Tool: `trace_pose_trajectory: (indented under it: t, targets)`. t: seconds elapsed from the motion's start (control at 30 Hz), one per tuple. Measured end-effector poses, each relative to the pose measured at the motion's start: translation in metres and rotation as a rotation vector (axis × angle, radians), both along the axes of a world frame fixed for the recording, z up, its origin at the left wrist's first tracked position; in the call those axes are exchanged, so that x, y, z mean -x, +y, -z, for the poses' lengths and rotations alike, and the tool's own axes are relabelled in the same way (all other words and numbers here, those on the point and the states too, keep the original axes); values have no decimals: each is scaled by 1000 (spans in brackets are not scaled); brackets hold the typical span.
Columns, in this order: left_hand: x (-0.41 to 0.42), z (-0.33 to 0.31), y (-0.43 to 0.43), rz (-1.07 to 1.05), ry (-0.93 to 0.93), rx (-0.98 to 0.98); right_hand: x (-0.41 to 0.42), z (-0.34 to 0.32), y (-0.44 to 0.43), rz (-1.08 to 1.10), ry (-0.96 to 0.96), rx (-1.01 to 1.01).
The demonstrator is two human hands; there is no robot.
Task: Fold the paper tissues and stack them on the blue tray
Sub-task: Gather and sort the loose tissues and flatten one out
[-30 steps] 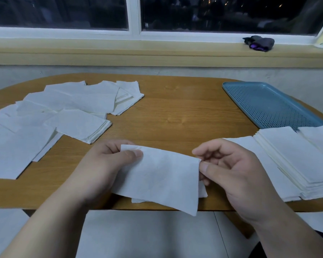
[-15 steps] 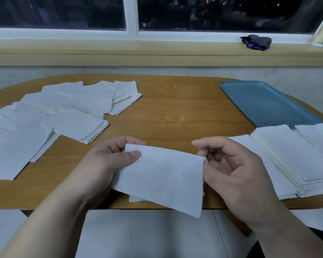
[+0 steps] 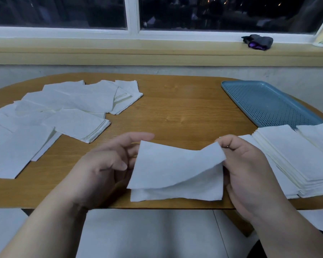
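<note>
A white paper tissue (image 3: 175, 172) lies doubled over at the table's near edge between my hands. My right hand (image 3: 250, 174) pinches its top right corner, and the upper layer lifts off the lower one there. My left hand (image 3: 108, 164) is at the tissue's left edge with relaxed fingers; the thumb is off the paper and the fingertips touch or sit just behind the edge. The blue perforated tray (image 3: 268, 103) lies at the far right. A stack of folded tissues (image 3: 296, 161) covers its near end.
Several loose tissues (image 3: 63, 112) lie spread over the left part of the round wooden table (image 3: 175, 112). On the window sill behind it sits a dark bundle (image 3: 257, 41). The floor shows below the table's front edge.
My left thumb has come off the tissue's left corner and the fingers have spread. The upper layer now bulges up toward my right hand, showing the lower layer.
</note>
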State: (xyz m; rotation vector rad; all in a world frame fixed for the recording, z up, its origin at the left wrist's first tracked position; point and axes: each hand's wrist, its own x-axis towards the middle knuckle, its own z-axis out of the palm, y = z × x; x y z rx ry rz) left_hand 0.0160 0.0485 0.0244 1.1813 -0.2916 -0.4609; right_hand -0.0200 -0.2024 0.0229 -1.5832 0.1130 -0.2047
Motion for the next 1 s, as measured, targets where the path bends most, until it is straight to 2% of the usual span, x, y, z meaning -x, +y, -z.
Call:
trace_pose_trajectory:
  t: [0.17, 0.3, 0.43, 0.6, 0.93, 1.0]
  targets:
    - [0, 3, -5, -13, -104, -133, 2, -2, 3, -49, 89, -93]
    - [1, 2, -4, -58, -124, -198, 1, 0, 1, -72, 60, -97]
    - [2, -3, -11, -204, -75, -242, 1, -1, 3, -82, 103, -162]
    - [5, -6, -19, -308, -24, -216, 1, -1, 1, -75, 134, -138]
    - [1, 0, -20, -441, 5, -295, 3, -2, 4, -123, 90, -75]
    - [1, 0, -18, -399, 26, -278, 2, -1, 5, -106, 75, -98]
